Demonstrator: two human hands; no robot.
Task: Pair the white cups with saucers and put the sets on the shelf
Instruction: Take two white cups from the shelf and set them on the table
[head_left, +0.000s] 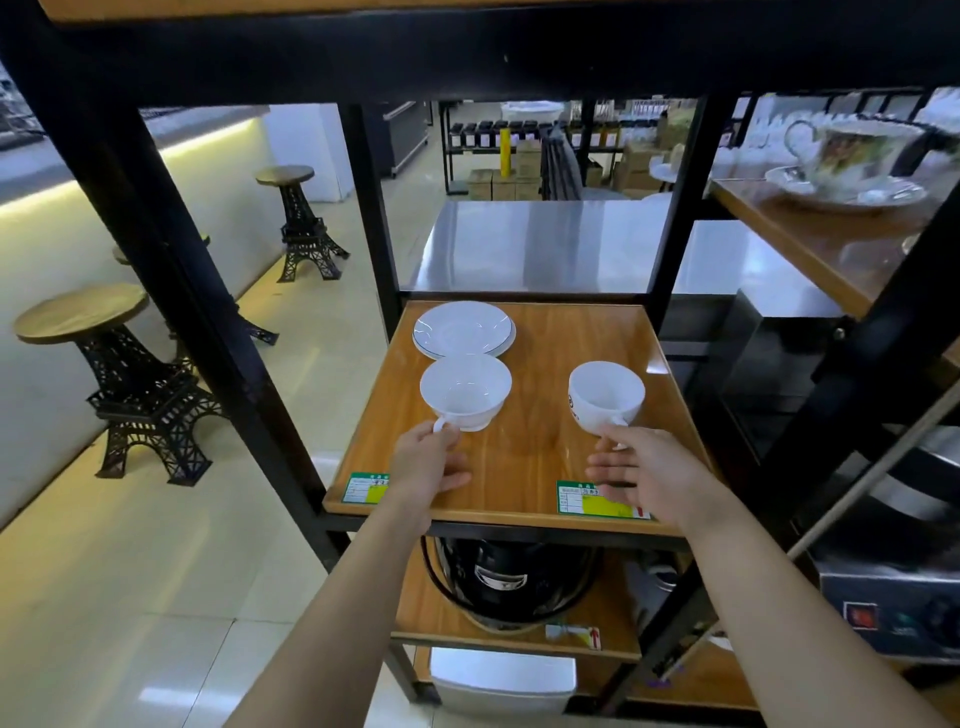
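Glossy round cup, flat saucers, woodgrain shelf

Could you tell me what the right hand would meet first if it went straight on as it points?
Most likely the handle of the right cup, just ahead of the right hand; contact may already exist, depth being unclear.

Two bare forearms are reaching forward; the left hand is pinching the left cup by its handle (thumb and forefinger), while the right hand is spreading its fingers loosely.
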